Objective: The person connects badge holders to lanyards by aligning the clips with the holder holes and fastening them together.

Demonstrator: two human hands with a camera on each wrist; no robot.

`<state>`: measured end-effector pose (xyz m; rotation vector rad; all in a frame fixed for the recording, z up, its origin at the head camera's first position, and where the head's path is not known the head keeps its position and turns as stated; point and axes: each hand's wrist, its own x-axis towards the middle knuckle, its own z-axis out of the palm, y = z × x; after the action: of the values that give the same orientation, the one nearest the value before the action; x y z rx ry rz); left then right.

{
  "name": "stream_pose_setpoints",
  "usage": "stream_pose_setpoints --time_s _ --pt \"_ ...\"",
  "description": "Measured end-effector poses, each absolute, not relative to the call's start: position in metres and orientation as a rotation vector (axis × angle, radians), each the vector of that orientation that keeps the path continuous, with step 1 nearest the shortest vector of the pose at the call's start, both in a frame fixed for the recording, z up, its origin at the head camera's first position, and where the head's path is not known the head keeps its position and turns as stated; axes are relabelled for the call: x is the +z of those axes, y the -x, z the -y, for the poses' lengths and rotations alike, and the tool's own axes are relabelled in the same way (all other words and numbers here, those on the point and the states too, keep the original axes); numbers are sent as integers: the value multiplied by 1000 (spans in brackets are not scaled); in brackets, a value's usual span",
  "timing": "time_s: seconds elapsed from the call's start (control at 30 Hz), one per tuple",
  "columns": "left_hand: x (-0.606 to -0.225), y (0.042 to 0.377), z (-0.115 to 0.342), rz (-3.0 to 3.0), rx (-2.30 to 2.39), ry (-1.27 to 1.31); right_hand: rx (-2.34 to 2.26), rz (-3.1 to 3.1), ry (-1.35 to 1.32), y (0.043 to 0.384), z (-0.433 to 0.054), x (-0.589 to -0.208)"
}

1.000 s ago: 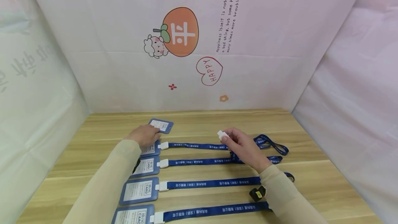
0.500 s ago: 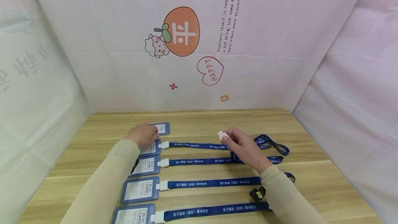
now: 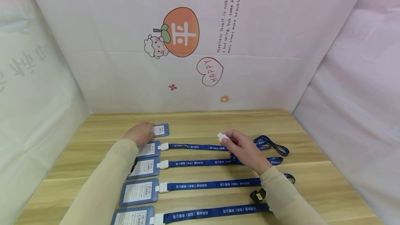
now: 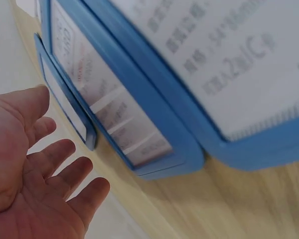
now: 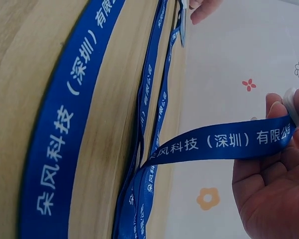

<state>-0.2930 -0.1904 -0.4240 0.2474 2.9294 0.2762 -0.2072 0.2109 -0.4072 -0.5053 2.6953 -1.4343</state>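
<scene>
My left hand (image 3: 139,134) is at the left end of a loose blue ID card holder (image 3: 161,130) lying flat at the back of the row. In the left wrist view its fingers (image 4: 87,191) are spread and relaxed, and the thumb is right by that holder's edge (image 4: 91,139). My right hand (image 3: 245,150) pinches the white clip (image 3: 222,136) of a blue lanyard between thumb and fingers, raised over the table. From the clip, the printed strap (image 5: 224,140) runs down to other straps in the right wrist view.
Nearer me, several card holders (image 3: 139,191) lie in a column, each joined by a white clip (image 3: 163,187) to a blue lanyard (image 3: 215,184) stretched rightward. Looped strap ends (image 3: 275,145) lie at the right. White printed cloth (image 3: 250,79) stands behind the wooden table (image 3: 200,121).
The loose card holder has turned from slanted to nearly in line with the others and slid slightly left. My left hand has shifted left with it; the right hand keeps its place.
</scene>
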Motion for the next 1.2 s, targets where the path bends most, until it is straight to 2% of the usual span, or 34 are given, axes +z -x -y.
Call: stream_pose_setpoints --time_s 1.2 --pt "-430 295 193 -2946 217 -215 -1424 -2698 495 206 -210 -409"
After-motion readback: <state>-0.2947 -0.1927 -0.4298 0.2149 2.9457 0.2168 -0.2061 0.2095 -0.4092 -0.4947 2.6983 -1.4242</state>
